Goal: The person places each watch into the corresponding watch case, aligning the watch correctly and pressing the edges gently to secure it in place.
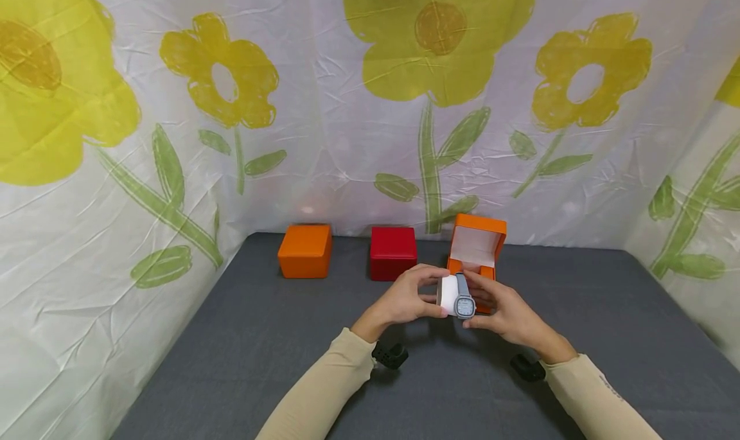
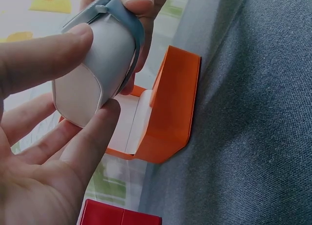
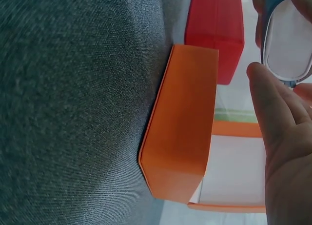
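A wristwatch (image 1: 465, 306) with a pale square dial and blue-grey strap (image 2: 127, 21) is wrapped around a white cushion (image 2: 113, 47). My left hand (image 1: 403, 297) grips the cushion's left end, thumb on one side and fingers on the other. From the right, my right hand (image 1: 504, 309) holds the watch end, with its thumb on the strap in the left wrist view. Both hands keep the watch raised, dial facing me in the head view. Just behind it stands an orange box (image 2: 168, 112), lid up, showing a white lining (image 1: 471, 246). The hands partly hide its base.
A closed red box (image 1: 393, 255) stands left of the open one, and a closed orange box (image 1: 305, 254) farther left. All are near the back edge of the grey cloth-covered table (image 1: 260, 337). A flower-printed curtain (image 1: 324, 138) hangs behind and along the sides.
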Demonstrator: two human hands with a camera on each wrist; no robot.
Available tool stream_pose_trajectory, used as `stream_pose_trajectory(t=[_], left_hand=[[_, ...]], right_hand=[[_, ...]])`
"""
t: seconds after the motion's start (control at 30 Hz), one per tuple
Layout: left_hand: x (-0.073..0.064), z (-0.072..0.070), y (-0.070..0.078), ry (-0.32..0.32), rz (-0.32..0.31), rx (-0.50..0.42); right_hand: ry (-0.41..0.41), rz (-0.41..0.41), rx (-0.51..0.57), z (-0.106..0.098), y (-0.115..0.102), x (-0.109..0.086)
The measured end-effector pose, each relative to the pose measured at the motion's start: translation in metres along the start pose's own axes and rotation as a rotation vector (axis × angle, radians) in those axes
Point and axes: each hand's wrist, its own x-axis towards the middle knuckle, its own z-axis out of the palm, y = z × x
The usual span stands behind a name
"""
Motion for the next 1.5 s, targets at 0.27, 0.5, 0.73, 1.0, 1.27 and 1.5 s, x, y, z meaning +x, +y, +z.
stream_pose_trajectory(t=[0.27, 0.5, 0.73, 1.0, 1.27, 1.5], left_hand=[[0.0006, -0.0006, 0.0011, -0.019, 0.008, -0.017], [0.0008, -0.0009, 0.0013, -0.026, 0.014, -0.012], [0.0, 0.0009, 0.0003, -0.029, 0.012, -0.019], [0.0, 0.0041, 0.0009, -0.031, -0.003, -0.02], [-0.0008, 0.0067, 0.0009, -0.034, 0.001, -0.052], [-0.0005, 0.008, -0.0016, -0.035, 0.016, -0.06]], right_hand=[[0.002, -0.004, 0.01, -0.0008, -0.0006, -0.0002], [0.024, -0.03, 0.005, -0.0002, -0.0003, -0.0004], [0.041, -0.043, 0.001, 0.0033, -0.0027, -0.0007], [0.039, -0.048, -0.022, 0.0053, 0.0002, 0.0002], [0.044, -0.038, -0.002, 0.0057, -0.0046, 0.0001], [0.036, -0.047, -0.017, 0.006, -0.0052, 0.001]])
